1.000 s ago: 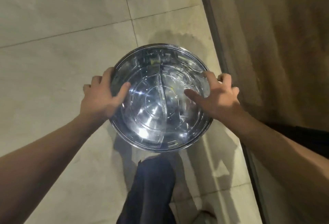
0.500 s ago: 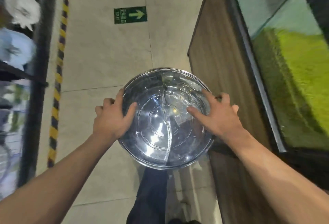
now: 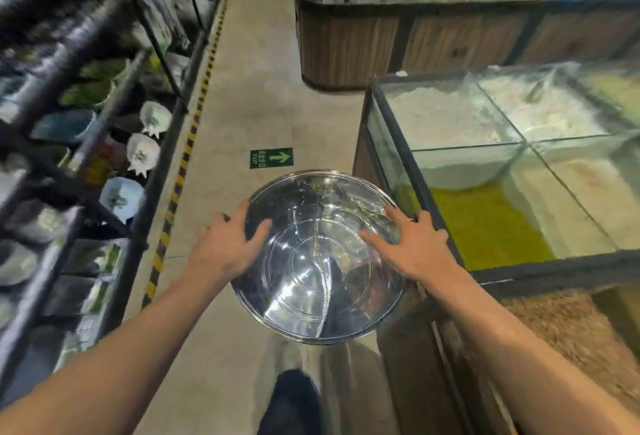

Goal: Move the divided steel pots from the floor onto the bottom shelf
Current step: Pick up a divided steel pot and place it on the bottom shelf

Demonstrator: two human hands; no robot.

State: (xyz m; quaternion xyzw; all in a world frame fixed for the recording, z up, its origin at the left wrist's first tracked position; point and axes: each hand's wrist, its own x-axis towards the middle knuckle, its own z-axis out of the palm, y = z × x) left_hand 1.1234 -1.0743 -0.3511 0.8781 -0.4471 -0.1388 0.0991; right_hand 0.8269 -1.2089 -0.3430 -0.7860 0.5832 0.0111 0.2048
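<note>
Dark metal shelves [image 3: 104,130] hold blurred dishes on the left. The left hand [image 3: 225,247] and right hand [image 3: 415,251] clamp the round, shiny divided steel pot [image 3: 318,261] by opposite rims, thumbs inside, above the tiled floor [image 3: 263,95]. Glass-walled grain bins [image 3: 519,164] stand right.

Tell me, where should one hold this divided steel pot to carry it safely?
At its rim, from two opposite sides, as the left hand and right hand do now on the divided steel pot. It is wide, round and smooth, and no handle clearly shows.
</note>
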